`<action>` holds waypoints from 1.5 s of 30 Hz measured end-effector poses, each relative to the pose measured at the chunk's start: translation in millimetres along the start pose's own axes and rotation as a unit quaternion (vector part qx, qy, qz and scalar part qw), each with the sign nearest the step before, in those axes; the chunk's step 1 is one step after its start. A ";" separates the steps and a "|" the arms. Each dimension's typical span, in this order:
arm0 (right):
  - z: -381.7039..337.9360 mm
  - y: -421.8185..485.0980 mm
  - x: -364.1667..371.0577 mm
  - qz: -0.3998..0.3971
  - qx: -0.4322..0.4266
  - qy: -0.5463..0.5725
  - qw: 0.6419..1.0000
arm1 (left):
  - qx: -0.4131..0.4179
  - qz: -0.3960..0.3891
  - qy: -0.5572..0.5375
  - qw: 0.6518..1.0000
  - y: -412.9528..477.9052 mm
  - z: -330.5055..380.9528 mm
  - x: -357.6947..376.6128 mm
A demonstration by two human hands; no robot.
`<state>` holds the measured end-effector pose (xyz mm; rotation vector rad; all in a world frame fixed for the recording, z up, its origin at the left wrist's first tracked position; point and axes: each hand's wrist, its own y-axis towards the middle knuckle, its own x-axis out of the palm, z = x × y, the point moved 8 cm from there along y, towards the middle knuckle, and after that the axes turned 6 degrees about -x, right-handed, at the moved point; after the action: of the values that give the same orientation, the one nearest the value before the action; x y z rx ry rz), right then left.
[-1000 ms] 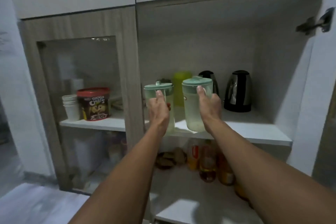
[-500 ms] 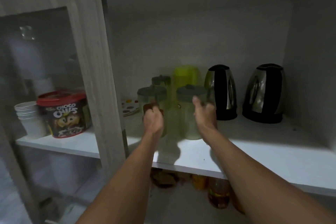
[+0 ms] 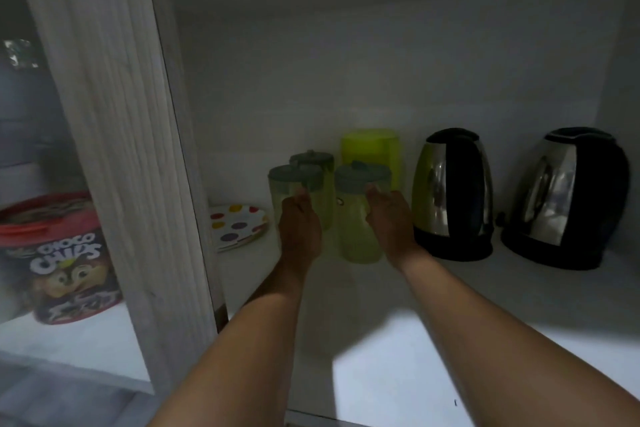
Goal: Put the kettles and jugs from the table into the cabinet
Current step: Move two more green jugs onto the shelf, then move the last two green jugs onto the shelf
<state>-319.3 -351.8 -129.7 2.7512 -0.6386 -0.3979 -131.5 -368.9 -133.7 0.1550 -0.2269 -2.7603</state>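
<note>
Both jugs stand upright on the cabinet shelf (image 3: pixel 433 340), each straight ahead of its own hand, so what matters next is whether their bases sit flat enough for the hands to draw straight back. The left hand (image 3: pixel 299 229) has its fingers wrapped round the left jug (image 3: pixel 294 184) below its grey-green lid. The right hand (image 3: pixel 389 218) grips the right jug (image 3: pixel 356 239) likewise, just beside the near kettle (image 3: pixel 453 194).
</note>
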 end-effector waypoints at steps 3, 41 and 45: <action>8.7 8.5 0.4 0.021 0.024 0.014 0.999 | -0.035 -0.011 0.062 0.997 3.2 -0.1 0.5; -246.3 -499.2 120.0 -0.298 -0.346 -0.126 0.881 | 0.055 0.321 0.538 0.777 -402.5 101.2 -478.2; -274.2 -621.9 172.6 -0.376 -0.356 -0.093 0.850 | -0.014 0.354 0.551 0.756 -465.6 77.4 -594.0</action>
<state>157.9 162.0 -121.0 2.1110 0.5238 -0.8618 246.2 287.8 -93.9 1.3111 0.0813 -1.5417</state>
